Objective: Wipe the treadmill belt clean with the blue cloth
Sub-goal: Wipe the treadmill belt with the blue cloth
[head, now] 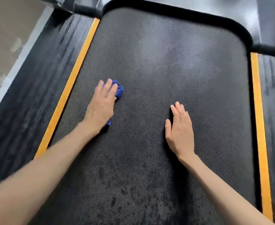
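Observation:
The black textured treadmill belt fills the middle of the view. My left hand lies flat on the bunched blue cloth and presses it onto the belt's left half, near the left orange stripe. Most of the cloth is hidden under the palm; blue shows past the fingertips and by the wrist. My right hand rests flat on the belt to the right of centre, fingers straight and together, holding nothing. Dark damp-looking speckles mark the belt near the bottom.
Orange stripes run along the belt's left edge and right edge. Ribbed black side rails lie outside them. The grey motor cover curves round the belt's far end. Pale floor shows at the upper left.

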Tool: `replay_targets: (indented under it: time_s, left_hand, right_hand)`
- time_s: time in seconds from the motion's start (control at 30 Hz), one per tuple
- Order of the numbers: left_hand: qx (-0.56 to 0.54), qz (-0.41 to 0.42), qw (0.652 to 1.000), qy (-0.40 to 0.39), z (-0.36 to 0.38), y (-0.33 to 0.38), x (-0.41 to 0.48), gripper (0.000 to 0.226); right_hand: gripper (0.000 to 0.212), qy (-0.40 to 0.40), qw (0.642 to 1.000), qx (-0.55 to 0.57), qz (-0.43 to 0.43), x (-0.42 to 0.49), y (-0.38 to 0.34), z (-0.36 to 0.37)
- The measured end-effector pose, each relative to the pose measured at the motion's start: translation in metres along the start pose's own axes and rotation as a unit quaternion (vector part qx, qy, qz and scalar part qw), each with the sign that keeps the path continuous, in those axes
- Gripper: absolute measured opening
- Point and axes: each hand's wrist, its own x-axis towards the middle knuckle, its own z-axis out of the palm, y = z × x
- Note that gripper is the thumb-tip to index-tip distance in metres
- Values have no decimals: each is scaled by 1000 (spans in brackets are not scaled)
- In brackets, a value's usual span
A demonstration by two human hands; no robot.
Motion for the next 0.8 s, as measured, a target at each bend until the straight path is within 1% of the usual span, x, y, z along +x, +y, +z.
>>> replay_targets:
  time_s: [0.07, 0.13, 0.17, 0.23, 0.27, 0.3, 0.37, 0.47, 0.5, 0.57, 0.6, 0.7, 0.77, 0.8]
  left_hand:
    - [15, -8, 1000, -14, 1, -39, 23, 59]
    - [15, -29, 999, -2, 2, -57, 35, 64]
    - [11, -49, 999, 9, 0, -55, 36, 62]
    - [-35, -95, 994, 45, -4, -39, 35, 49]
    - [-63, -96, 992, 52, -5, -28, 30, 44]
    - [-87, -77, 992, 52, -6, -13, 19, 43]
    - [-124, 17, 991, 41, -5, 25, -14, 46]
    - [-159, 135, 978, -25, -13, 77, -79, 51]
    - [-169, 165, 971, -35, -17, 87, -97, 52]
    - [-148, 219, 964, -18, -17, 86, -118, 46]
    - [-134, 228, 964, -4, -16, 80, -120, 43]
    - [-132, 205, 970, 18, -15, 61, -115, 40]
    - [-91, 157, 982, 44, -10, 41, -101, 44]
    - [-72, 119, 989, 55, -8, 28, -90, 48]
  right_hand:
    - [52, 1, 1000, 2, 5, 0, -1, 0]
    - [52, 1, 1000, 1, 6, 0, 0, 0]
    - [52, 2, 1000, 1, 6, 0, -1, 0]
    - [52, 4, 1000, 4, 7, 0, -1, 1]
    - [52, 4, 1000, 5, 8, 0, -1, 0]
    - [52, 4, 1000, 4, 9, 0, -1, 0]
    - [52, 5, 1000, 0, 7, 0, -2, 0]
    - [51, 8, 1000, -3, 2, 0, -2, 2]
    - [52, 9, 1000, -3, 0, 0, -1, 2]
    - [52, 8, 1000, -3, -2, 0, 0, 2]
    - [52, 5, 1000, 0, -4, 0, 0, 2]
    - [54, -1, 1000, 6, 1, -1, 1, -1]
    - [55, -4, 1000, 7, 1, -2, 1, -1]
    - [55, -4, 1000, 9, 1, -2, 0, -1]
